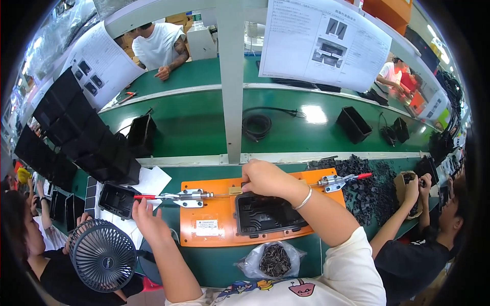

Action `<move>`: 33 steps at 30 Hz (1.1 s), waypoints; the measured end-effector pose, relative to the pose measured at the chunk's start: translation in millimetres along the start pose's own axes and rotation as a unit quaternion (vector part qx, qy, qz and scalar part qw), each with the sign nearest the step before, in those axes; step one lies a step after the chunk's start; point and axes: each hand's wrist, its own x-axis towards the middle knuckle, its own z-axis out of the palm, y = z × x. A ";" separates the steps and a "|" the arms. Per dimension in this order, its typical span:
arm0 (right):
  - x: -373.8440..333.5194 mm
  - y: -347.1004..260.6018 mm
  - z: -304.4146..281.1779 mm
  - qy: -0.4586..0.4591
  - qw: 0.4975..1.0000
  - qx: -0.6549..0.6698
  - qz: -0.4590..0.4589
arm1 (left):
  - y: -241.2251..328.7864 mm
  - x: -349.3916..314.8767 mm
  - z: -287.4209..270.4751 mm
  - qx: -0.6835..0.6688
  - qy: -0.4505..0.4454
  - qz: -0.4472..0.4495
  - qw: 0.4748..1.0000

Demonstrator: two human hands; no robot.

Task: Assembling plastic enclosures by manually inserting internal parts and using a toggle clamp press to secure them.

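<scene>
One black box (268, 213) lies on the orange fixture (204, 218), right hand (263, 178) at the box's far edge, grip not discernible, left hand (152, 225) open at the left red handle (146, 197); plastic bag (247, 264) of metal pieces just nearer, green benchtop (212, 262) showing along the fixture's near edge.

A large white sheet (296, 46) hangs at the upper right of centre in the frame, with a heading in bigger characters along its top edge and lines of small print around its dark pictures. Another printed sheet (109, 58) at the upper left carries dark pictures and fine print too small to read. A white label (207, 227) with rows of tiny, unreadable print sits on the left part of the orange board (200, 212), left of frame centre. Pale lettering marks the round hub (107, 262) of the dark fan (91, 270) at lower left.
</scene>
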 end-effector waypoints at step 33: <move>10.3 -0.1 -2.5 -0.041 0.988 0.114 0.101 | 34.1 27.2 56.3 -0.045 -0.225 0.181 0.956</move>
